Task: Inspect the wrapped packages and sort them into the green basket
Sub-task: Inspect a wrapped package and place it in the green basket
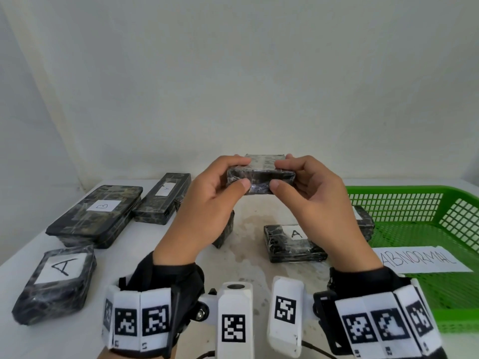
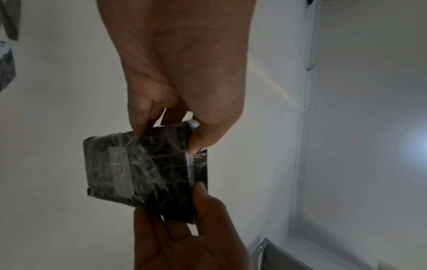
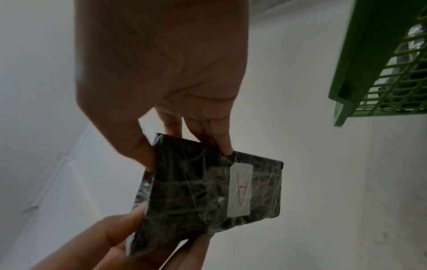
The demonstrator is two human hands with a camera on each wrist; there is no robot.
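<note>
item: wrapped package, black film, held mid-frame above the table. long axis left to right. left hand pinches its left end, right hand its right end, thumbs on the near edge. green basket at right of frame, on the right hand's side.

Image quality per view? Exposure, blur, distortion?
Head: evenly lit and sharp, table edge bowed by the wide lens. Left wrist: dim, backlit, held package soft, glare at right. Right wrist: also dark, yet the package label reads; green basket skewed.
</note>
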